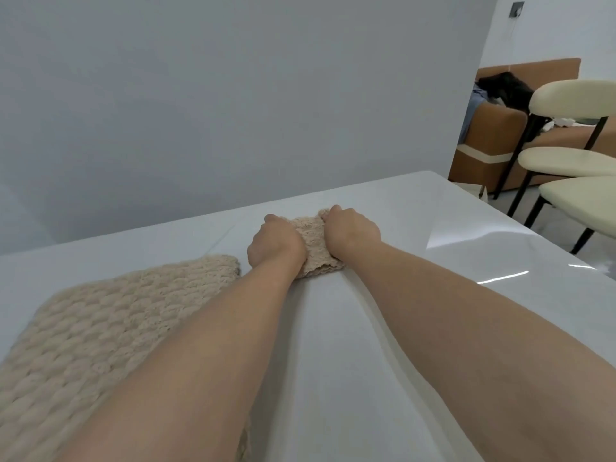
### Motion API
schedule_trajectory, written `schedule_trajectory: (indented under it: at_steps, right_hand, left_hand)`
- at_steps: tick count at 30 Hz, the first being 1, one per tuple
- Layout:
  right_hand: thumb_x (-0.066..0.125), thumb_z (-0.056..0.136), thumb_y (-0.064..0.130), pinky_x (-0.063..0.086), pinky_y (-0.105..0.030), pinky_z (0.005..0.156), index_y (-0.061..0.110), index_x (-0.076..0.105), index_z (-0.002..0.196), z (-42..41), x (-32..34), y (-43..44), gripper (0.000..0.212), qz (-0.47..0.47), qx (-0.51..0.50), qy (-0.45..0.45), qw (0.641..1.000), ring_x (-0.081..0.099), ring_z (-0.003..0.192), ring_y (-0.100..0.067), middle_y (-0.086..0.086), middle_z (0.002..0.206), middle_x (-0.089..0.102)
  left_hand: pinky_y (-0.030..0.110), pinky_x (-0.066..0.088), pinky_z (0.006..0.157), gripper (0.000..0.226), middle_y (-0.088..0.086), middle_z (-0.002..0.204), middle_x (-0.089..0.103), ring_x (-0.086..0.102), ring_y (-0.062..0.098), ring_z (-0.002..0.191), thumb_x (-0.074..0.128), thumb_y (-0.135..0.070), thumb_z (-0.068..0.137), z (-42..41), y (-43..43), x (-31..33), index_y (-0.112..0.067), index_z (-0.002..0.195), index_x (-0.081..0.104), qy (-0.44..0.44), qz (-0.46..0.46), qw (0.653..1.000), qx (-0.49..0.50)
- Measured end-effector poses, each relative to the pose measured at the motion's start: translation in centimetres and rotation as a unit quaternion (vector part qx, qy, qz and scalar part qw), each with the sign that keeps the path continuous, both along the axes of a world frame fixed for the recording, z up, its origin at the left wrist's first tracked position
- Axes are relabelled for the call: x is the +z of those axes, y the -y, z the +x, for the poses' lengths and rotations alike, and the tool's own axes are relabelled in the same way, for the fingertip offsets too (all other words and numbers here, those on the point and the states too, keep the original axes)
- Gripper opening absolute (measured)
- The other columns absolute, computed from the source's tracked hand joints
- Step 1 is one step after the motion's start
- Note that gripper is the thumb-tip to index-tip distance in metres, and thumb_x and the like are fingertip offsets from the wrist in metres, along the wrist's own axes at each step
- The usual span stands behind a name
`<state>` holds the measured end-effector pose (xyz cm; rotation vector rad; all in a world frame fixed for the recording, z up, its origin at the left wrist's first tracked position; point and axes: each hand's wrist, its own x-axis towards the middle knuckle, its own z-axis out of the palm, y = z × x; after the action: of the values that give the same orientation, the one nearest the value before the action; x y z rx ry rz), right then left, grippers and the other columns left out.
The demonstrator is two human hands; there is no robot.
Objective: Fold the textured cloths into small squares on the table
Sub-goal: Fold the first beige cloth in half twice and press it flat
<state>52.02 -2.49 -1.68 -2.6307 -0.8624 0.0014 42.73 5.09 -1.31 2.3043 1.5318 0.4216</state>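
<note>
A small beige textured cloth (316, 248), folded into a compact wad, lies on the white table (416, 228) near its far edge. My left hand (275, 245) presses on its left side with the fingers curled over the far edge. My right hand (351, 233) grips its right side, fingers closed on the far corner. Both hands hide much of the cloth. A larger beige knitted cloth (100, 328) with a chunky weave lies spread at the left, partly under my left forearm.
A plain grey wall stands right behind the table's far edge. To the right are cream chairs (573, 98) with black legs, and beyond them an orange-brown sofa (493, 138) with dark clothes on it. The table's right edge runs diagonally.
</note>
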Motion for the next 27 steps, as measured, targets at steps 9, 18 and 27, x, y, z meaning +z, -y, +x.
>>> schedule_trajectory:
  at_steps: [9,18,27]
  right_hand:
    - [0.034,0.103,0.020,0.035,-0.035,0.076,0.011,0.054,0.128,0.1,-0.1,-0.5,0.034,-0.097,0.013,0.115,0.988,0.061,0.117,-0.031,-0.009,0.127,0.064]
    - [0.029,0.103,0.050,0.041,-0.048,0.092,0.010,0.034,0.139,1.0,0.5,1.1,0.054,0.095,-0.095,-0.110,0.985,0.051,0.122,-0.042,-0.018,0.138,0.044]
    - [0.026,0.106,0.031,0.026,-0.049,0.113,0.027,0.034,0.153,0.4,-0.6,1.9,0.048,-0.049,0.150,0.077,0.984,0.028,0.147,-0.023,0.009,0.163,0.029]
  left_hand:
    - [0.029,0.038,0.068,0.023,0.005,0.109,0.070,0.066,0.025,0.102,0.055,-0.012,0.086,0.7,-0.6,0.0,-0.015,0.108,0.059,-0.126,0.054,0.989,-0.047]
    - [0.039,0.038,0.067,0.044,0.013,0.132,0.049,0.060,0.033,0.110,0.036,-0.035,0.105,-0.8,-1.1,0.6,-0.006,0.138,0.035,-0.053,0.094,0.994,-0.025]
    - [0.046,0.018,0.122,0.055,0.006,0.165,0.022,0.017,0.026,0.152,0.020,-0.036,0.107,-1.5,-0.5,-1.9,-0.011,0.156,0.025,-0.090,0.114,0.952,-0.271]
